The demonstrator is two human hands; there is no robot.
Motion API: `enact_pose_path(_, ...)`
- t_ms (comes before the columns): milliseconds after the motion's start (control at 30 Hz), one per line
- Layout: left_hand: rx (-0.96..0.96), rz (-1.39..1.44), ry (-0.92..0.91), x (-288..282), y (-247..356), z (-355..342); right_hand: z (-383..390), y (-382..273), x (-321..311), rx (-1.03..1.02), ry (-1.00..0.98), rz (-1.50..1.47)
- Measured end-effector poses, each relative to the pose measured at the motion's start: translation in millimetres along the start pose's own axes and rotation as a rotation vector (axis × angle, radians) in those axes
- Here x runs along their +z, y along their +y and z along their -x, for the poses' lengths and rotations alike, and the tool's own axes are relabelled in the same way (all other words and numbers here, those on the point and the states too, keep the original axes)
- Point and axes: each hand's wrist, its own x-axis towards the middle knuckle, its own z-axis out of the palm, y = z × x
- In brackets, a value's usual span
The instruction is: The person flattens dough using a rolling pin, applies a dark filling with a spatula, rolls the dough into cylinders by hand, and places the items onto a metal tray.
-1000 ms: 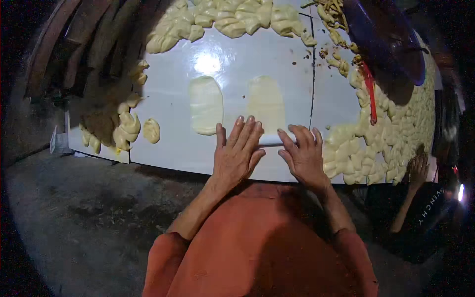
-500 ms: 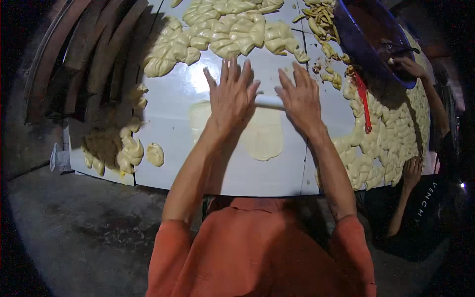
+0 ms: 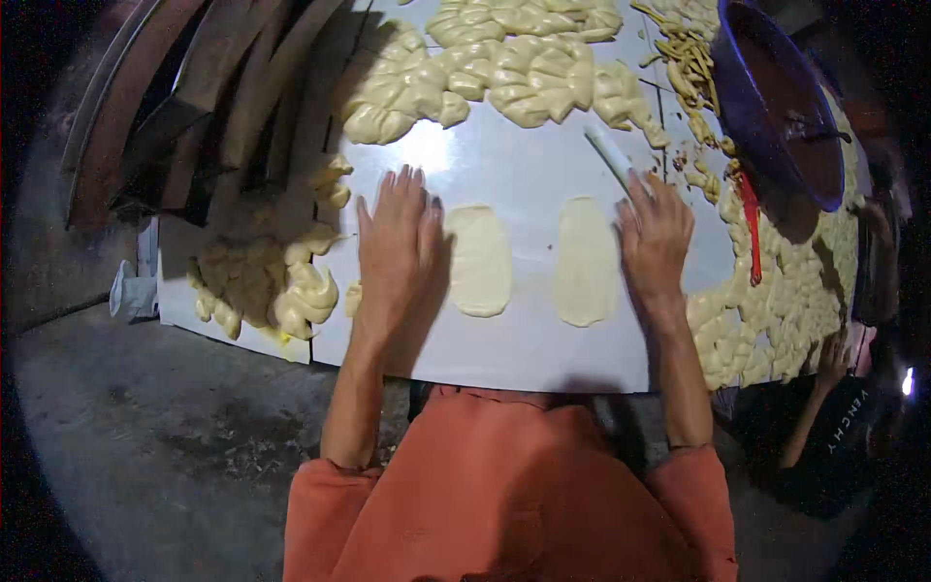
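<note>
Head view: the right hand point(image 3: 658, 233), palm down with its fingers drawn fairly close together, holds the near end of a white rolling pin point(image 3: 609, 157), which slants from under the fingers toward the tabletop's far edge; the grip beneath the palm is hidden. The left hand point(image 3: 398, 228) is palm down and flat, its fingers a little apart, with nothing seen in it; whether it touches the white tabletop point(image 3: 524, 359) cannot be told. Between the two hands lie two flattened oblong sheets of dough, well apart from the near edge's corners: the left dough sheet point(image 3: 481, 262) just beside the left hand, the right dough sheet point(image 3: 587, 267) just beside the right. Beyond them, toward the far edge, spreads a heap of pale dough lumps point(image 3: 538, 78). Toward the near left corner lie more dough pieces point(image 3: 308, 301), some in shadow. Right of the right hand, a long red utensil point(image 3: 751, 228) lies beside many small dough portions point(image 3: 766, 320), which cover the tabletop out to its right edge. Near the far right corner are pale yellow strips point(image 3: 687, 63) and a purple basin point(image 3: 824, 145) with brown contents. A co-worker's hand point(image 3: 832, 359) is at the near right corner. Dark beams point(image 3: 184, 116) stand past the left edge.
</note>
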Motion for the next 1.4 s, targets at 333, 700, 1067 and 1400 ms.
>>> enact_pose_path(333,0.006,-0.047,-0.241,7,28,15,-15,-115,47,-0.312,-0.52,-0.231)
enact_pose_path(700,0.114,0.106,-0.506,-27,36,97,65,-125,-4,-0.284,-0.623,-0.347)
enact_pose_path(1067,0.171,-0.015,-0.458,-26,52,125,48,89,-48,0.456,0.099,0.12)
enact_pose_path(1400,0.079,-0.075,-0.409,-9,69,142,45,212,-38,0.624,-0.158,0.204)
